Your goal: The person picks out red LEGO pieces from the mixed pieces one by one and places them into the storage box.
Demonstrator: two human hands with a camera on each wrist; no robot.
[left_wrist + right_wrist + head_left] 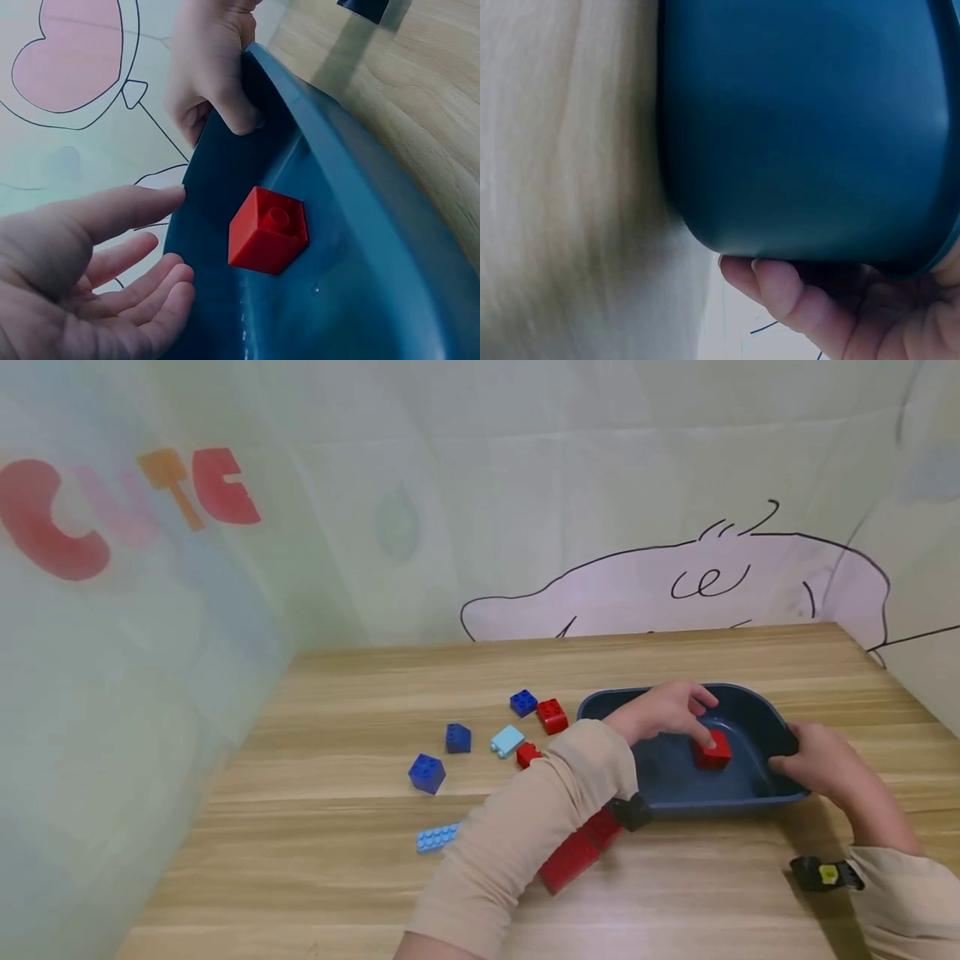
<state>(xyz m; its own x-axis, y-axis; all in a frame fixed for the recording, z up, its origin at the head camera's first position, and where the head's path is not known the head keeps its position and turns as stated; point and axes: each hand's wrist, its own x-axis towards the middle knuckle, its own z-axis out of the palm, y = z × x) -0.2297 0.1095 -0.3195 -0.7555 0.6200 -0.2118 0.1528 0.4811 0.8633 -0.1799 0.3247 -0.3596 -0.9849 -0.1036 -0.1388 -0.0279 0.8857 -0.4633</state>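
A dark blue plastic tub (705, 807) stands on the table at the right. My right hand (828, 760) grips its right end, thumb inside the rim and fingers on the outside, as the right wrist view shows with the fingers (780, 289) against the outer wall. Inside the tub lies one red toy brick (268, 232). My left hand (667, 710) hovers over the tub. In the left wrist view its thumb and fingers are spread apart, with nothing between them and the brick a little way off.
Left of the tub lie several loose bricks: dark blue bricks (427, 773), a light blue brick (507, 741), a red brick (552, 716) and a long light blue brick (437, 837). Larger red bricks (570, 860) are partly hidden under the left sleeve (517, 835). A printed cloth (420, 485) hangs behind the table.
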